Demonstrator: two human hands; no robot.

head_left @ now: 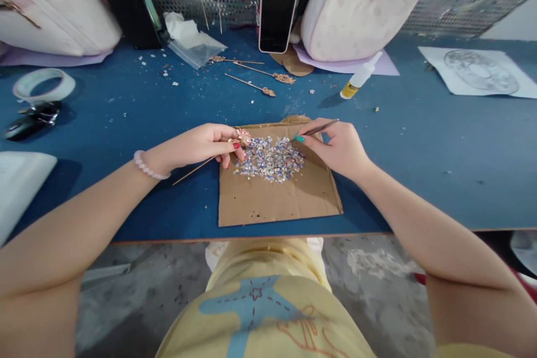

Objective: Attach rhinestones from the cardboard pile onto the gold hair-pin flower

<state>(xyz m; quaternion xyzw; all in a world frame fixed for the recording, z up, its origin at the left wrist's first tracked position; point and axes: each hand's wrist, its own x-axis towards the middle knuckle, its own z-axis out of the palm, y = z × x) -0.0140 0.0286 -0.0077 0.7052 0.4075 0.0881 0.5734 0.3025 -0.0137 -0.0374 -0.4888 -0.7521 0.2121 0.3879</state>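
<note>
My left hand [212, 145] is closed on a gold hairpin [193, 170]. Its pink flower head [243, 136] shows at my fingertips, and the thin stem slants down to the left. In my right hand [339, 145] is a pair of dark tweezers [319, 128], pinched between thumb and fingers. The tweezers' tips reach the right upper side of a pile of small glittering rhinestones [272, 161] in blue, white and silver. That pile lies on a flat piece of brown cardboard [277, 201]. Whether the tips grip a stone is too small to tell.
Several gold hairpins [251, 84] lie behind the cardboard. A glue bottle [356, 79] stands at back right, near a propped phone [280, 5] and a white bag [356, 17]. Tape [44, 85] and a black clip tool [31, 118] sit at left.
</note>
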